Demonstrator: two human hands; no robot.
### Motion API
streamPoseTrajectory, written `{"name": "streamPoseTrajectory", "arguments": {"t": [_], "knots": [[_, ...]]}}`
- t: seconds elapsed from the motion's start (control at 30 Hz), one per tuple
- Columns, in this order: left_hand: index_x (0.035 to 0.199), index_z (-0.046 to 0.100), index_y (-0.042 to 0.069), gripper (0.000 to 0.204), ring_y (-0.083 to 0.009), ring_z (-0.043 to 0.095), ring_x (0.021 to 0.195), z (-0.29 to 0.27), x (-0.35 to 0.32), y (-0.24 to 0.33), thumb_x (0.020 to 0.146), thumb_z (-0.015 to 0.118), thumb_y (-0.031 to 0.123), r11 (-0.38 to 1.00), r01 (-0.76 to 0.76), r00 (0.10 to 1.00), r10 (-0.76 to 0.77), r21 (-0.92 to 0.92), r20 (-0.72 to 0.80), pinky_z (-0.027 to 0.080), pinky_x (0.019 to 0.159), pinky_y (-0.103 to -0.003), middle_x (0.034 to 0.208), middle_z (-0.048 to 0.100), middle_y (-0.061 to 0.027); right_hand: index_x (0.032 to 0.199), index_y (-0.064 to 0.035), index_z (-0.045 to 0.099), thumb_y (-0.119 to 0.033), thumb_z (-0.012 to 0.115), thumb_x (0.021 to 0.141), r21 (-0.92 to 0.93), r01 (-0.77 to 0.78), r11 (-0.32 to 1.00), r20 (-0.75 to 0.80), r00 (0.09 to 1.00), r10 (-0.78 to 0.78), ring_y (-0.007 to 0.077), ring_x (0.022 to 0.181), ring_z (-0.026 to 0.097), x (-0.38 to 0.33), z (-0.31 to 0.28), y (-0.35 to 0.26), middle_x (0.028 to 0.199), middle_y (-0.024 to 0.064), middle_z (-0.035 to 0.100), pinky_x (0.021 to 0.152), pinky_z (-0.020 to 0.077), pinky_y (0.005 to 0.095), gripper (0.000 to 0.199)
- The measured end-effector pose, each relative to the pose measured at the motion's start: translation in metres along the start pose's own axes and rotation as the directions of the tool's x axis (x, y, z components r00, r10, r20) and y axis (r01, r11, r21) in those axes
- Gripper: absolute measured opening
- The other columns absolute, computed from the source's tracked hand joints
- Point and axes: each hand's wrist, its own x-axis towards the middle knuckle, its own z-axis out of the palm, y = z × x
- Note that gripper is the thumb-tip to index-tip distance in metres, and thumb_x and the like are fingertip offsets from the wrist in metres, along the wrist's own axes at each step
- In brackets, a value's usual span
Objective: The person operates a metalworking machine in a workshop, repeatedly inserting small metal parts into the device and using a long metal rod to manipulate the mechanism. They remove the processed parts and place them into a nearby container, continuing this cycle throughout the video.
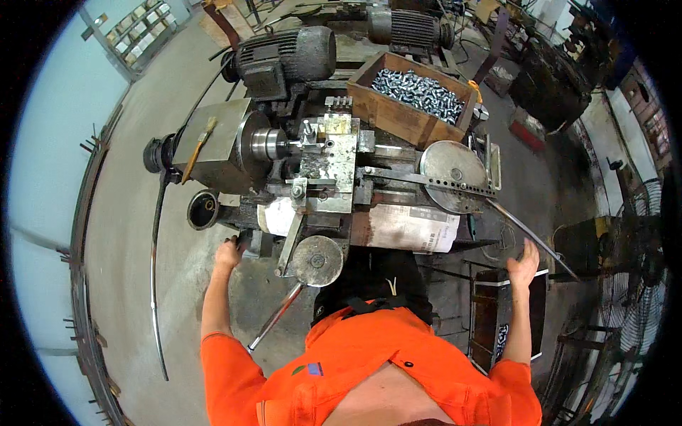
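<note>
I stand at a small grimy metal lathe (327,163) with a chuck (266,142) and a tool slide. My left hand (229,253) rests on a dark knob or switch at the machine's lower left front, fingers curled around it. My right hand (524,261) is raised with fingers spread, just below a long thin metal lever (529,234) that runs from the round grey disc (453,167) on the right; it holds nothing. A round handwheel (317,260) with a long handle sits in front of my chest.
A wooden box (415,99) full of small shiny metal parts stands behind the lathe. Two electric motors (288,57) sit at the back. A dark bin (506,316) holding metal pieces stands by my right leg. A fan (639,284) is at far right. Newspaper (408,227) lies on the machine front.
</note>
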Motion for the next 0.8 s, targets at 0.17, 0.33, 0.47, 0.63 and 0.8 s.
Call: {"name": "streamPoseTrajectory", "arguments": {"t": [0.17, 0.33, 0.47, 0.63, 0.8], "knots": [[0.081, 0.058, 0.002, 0.049, -0.0365, 0.062, 0.074, 0.046, -0.003, 0.036, 0.085, 0.047, 0.05, 0.953, 0.303, 0.884, -0.275, 0.014, -0.377, 0.049, 0.064, -0.047, 0.082, 0.063, -0.0181, 0.102, 0.0037, 0.06, -0.014, 0.058, 0.057, 0.162, -0.235, 0.959, 0.165, 0.964, 0.208, 0.0376, 0.101, 0.052, -0.042, -0.01, -0.014, 0.104, 0.022, 0.059, 0.092, 0.0388, 0.041, 0.048], [0.075, 0.058, 0.002, 0.039, -0.0384, 0.062, 0.075, 0.09, 0.006, 0.063, 0.085, 0.047, 0.039, 0.917, 0.343, 0.868, -0.393, -0.206, -0.303, 0.05, 0.066, -0.044, 0.078, 0.063, -0.0202, 0.094, 0.0022, 0.064, -0.015, 0.058, 0.058, 0.195, -0.171, 0.966, 0.196, 0.972, 0.132, 0.0363, 0.09, 0.056, -0.041, -0.013, -0.038, 0.095, 0.0204, 0.062, 0.085, 0.0423, 0.0408, 0.04], [0.091, 0.054, 0.005, 0.036, -0.0375, 0.062, 0.075, 0.052, 0.006, 0.007, 0.084, 0.05, 0.04, 0.998, 0.012, 0.998, -0.008, 0.056, -0.064, 0.049, 0.064, -0.047, 0.078, 0.064, -0.018, 0.092, 0.0007, 0.065, -0.012, 0.057, 0.059, 0.279, -0.135, 0.951, 0.141, 0.985, 0.099, 0.0357, 0.092, 0.057, -0.017, -0.028, -0.051, 0.094, 0.0194, 0.063, 0.085, 0.0427, 0.0401, 0.036], [0.097, 0.051, 0.003, 0.041, -0.0397, 0.061, 0.075, 0.07, -0.006, 0.01, 0.081, 0.054, 0.041, 0.973, 0.167, 0.966, -0.194, -0.16, -0.172, 0.049, 0.068, -0.048, 0.078, 0.063, -0.0215, 0.091, -0.0008, 0.064, -0.007, 0.058, 0.06, 0.411, 0.041, 0.911, 0.067, 0.995, -0.075, 0.0325, 0.091, 0.059, 0.045, -0.042, -0.106, 0.095, 0.0179, 0.063, 0.083, 0.0451, 0.0366, 0.033], [0.108, 0.054, -0.002, 0.04, -0.0294, 0.065, 0.071, 0.018, -0.015, -0.003, 0.076, 0.063, 0.02, 0.784, 0.304, 0.933, -0.13, -0.542, 0.336, 0.05, 0.061, -0.04, 0.084, 0.064, -0.0204, 0.09, -0.0012, 0.063, -0.011, 0.062, 0.056, 0.659, 0.415, 0.627, -0.037, 0.851, -0.524, 0.0324, 0.079, 0.057, 0.103, -0.061, -0.26, 0.083, 0.0149, 0.062, 0.075, 0.0453, 0.0367, 0.036]]}}
